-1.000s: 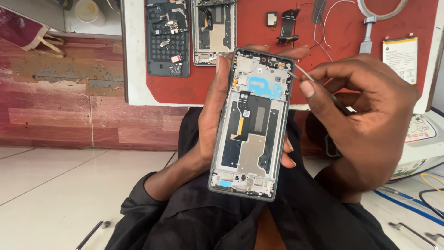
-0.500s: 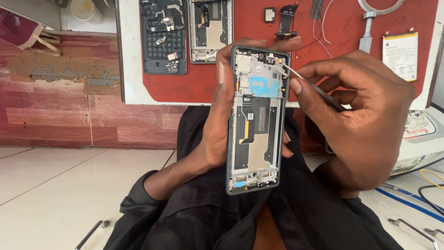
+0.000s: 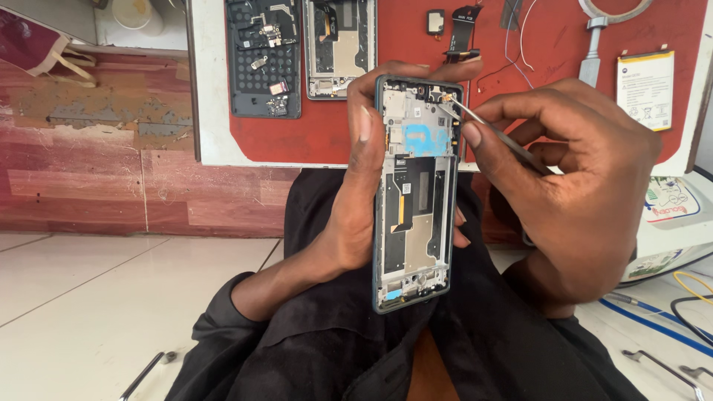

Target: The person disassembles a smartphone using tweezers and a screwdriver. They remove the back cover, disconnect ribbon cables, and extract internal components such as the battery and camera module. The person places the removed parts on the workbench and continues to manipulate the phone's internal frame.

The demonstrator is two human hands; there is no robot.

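Opened phone frame [image 3: 416, 189] in left hand [image 3: 356, 200]; right hand [image 3: 572, 193] holds tweezers [image 3: 494, 134].

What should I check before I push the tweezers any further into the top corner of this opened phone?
1. Phone frame held firm: ok, left hand wraps its left edge, fingertips over the top.
2. Tweezers gripped: ok, pinched in right hand.
3. Tip on target: ok, it sits at the frame's upper right corner.
4. Tip actually gripping a part: cannot tell, too small.
5. View unobstructed: ok, the frame's open side faces the camera.
6. Loose parts safe: ok, back cover lies away on the red mat.
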